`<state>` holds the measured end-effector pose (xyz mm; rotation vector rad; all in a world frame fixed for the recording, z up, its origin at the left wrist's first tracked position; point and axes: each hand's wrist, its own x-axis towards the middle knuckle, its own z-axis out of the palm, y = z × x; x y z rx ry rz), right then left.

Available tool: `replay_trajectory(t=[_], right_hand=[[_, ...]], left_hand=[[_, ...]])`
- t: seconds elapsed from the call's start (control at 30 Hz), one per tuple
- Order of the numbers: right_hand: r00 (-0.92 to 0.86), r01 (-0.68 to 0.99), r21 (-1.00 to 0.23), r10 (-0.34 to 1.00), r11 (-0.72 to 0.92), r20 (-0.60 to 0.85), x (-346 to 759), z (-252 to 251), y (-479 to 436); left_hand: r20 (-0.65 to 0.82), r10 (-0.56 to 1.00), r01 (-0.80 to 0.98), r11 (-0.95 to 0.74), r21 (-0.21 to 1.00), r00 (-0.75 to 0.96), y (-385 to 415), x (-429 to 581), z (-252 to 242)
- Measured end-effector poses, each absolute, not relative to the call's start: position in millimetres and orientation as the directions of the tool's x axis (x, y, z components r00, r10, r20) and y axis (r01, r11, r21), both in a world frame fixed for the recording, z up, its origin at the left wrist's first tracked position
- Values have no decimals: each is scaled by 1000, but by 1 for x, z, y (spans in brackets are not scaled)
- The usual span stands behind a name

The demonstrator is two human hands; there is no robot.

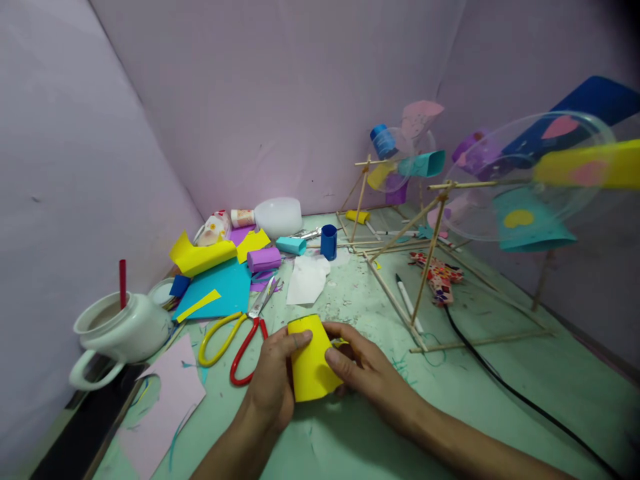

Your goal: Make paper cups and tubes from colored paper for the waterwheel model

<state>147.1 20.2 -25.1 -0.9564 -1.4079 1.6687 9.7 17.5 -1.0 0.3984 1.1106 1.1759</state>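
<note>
In the middle of the head view, a curved piece of yellow paper is held between both hands, just above the green table cover. My left hand grips its left side, thumb pressed on the front. My right hand pinches its right edge, with some fingers hidden behind the paper. Scissors with one yellow and one red handle lie partly spread just left of my left hand. Beyond the hands lies a torn white paper piece. A blue paper tube stands behind it.
A white teapot-like mug stands left, near pink paper. Purple and teal paper rolls lie behind the scissors. To the right stands a stick frame carrying a wheel with paper pieces; a black cable runs beneath.
</note>
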Motion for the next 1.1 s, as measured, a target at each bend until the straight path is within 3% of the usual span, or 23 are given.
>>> replay_trajectory(t=[0.2,0.33,0.43,0.5,0.57,0.7,0.9,1.1], right_hand=[[-362,-69,-988,927,-136,-102,153,-25,29],[-246,-63,-997,969,-33,-17,160,-11,32],[-6,-19,-988,988,151,151,190,9,30],[232,131,-956,930,261,286,223,20,30],[435,326,-921,831,214,347,261,25,33],[440,541,-814,896,-213,58,319,16,61],[386,575,-723,906,-383,-173,320,-8,109],[380,508,-759,897,-408,-227,311,-13,118]], left_hand=[[-503,862,-521,402,753,-60,19,10,0],[-510,858,-544,400,737,-60,20,8,-1],[-544,834,-522,423,741,-96,20,7,3],[-564,814,-487,441,754,-137,19,6,6],[-574,809,-474,457,753,-131,18,6,8],[-572,813,-461,468,754,-109,15,5,9],[-542,829,-423,445,789,-139,16,5,7],[-571,807,-421,470,776,-153,16,7,8]])
